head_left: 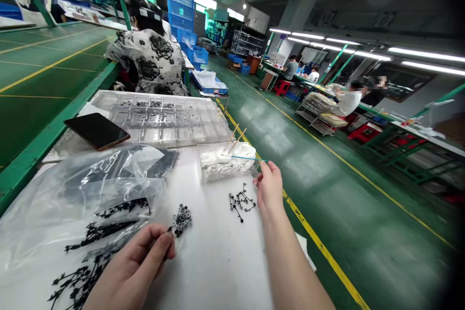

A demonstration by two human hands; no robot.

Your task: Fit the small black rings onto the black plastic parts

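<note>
My right hand [269, 186] pinches a thin blue stick [247, 158] whose tip reaches into a small clear tub of white material [225, 162], where two wooden sticks [235, 137] also stand. My left hand [140, 264] is closed in a pinch on a small dark part that I cannot make out, next to a cluster of small black ring parts [182, 219]. A few black sprue pieces [240, 200] lie on the white table [218, 261] just below my right hand.
Clear plastic bags with black sprue frames [98, 232] cover the left. A clear compartment tray [163, 118] and a dark phone [97, 130] lie further back. A person in a flowered top [150, 60] sits ahead; other workers sit at benches across the green aisle [327, 193].
</note>
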